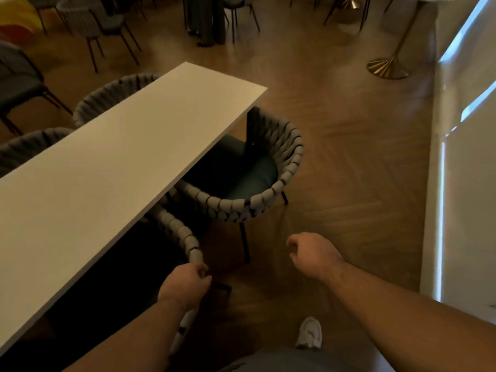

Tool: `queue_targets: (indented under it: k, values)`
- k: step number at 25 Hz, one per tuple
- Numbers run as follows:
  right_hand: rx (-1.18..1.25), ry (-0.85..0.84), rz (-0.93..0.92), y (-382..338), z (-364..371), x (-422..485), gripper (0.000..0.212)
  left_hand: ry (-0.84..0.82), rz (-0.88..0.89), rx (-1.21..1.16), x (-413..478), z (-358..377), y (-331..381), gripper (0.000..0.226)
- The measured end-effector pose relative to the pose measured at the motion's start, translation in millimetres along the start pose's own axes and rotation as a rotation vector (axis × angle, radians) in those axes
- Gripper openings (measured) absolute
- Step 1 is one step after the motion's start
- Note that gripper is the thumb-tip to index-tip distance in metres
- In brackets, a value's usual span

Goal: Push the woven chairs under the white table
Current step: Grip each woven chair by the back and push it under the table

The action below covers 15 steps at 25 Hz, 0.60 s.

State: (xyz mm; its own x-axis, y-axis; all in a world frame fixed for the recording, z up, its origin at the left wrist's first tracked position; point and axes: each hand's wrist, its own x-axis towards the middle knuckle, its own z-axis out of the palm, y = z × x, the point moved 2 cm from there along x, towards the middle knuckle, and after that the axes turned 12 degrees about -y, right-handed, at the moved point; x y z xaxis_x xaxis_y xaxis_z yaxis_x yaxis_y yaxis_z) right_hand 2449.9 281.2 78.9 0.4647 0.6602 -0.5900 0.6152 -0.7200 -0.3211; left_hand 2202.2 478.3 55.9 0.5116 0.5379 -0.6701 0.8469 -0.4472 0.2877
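The near woven chair (175,230) sits mostly under the white counter (128,157), my left hand (185,281) gripping its back rim. My right hand (312,255) hangs loosely curled, holding nothing. Pushed one-handed, it may twist and knock the second woven chair (292,157) just beside it, or jam against the counter edge.
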Motion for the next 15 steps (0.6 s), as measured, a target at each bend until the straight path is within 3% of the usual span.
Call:
queue_targets:
  k: [6,15]
  values:
    - [-0.023,0.031,-0.011,94,-71,7,0.033,0.016,0.023,-0.054,33,8,121,0.041]
    - [-0.002,0.025,-0.057,131,-116,58,0.034,0.048,0.035,-0.035,88,-16,178,0.048]
